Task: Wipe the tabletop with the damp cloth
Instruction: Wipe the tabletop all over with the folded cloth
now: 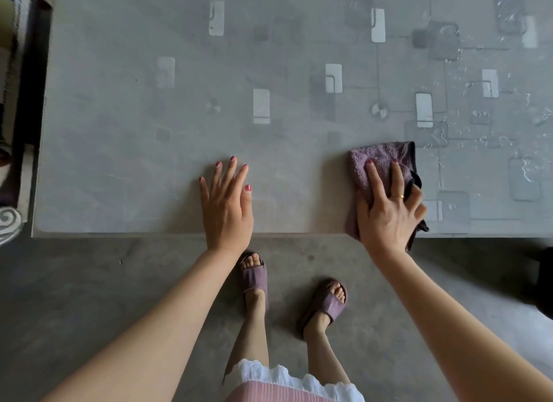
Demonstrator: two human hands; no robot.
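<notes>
Surface: grey patterned tabletop (125, 150) is filling the upper view, with its near edge running straight across above a concrete floor (89, 288).
Grip: right hand (386, 210) is pressing the purple cloth (377, 159) flat, two fingers lying straight along it while the outer fingers are curling round its dark right-hand edge.
Cloth position: it is lying on the table's near right part, its long axis running away from the person, its near end overhanging the table edge.
Free hand: left hand (227, 204) is resting palm down and spread on the bare top, holding nothing, well apart to the cloth's left.
Deciding relation: water droplets (490, 138) are sitting to the right of and beyond the cloth; the dull stretch is lying to its left.
Nearer hand: the right one is already on the cloth, so it appears best placed for the stroke.
Room: open tabletop is extending ahead and to both sides; leftward travel would be meeting the left hand.
Risk: judging by the overhang, a pull toward the person could be dragging the cloth off the edge.
</notes>
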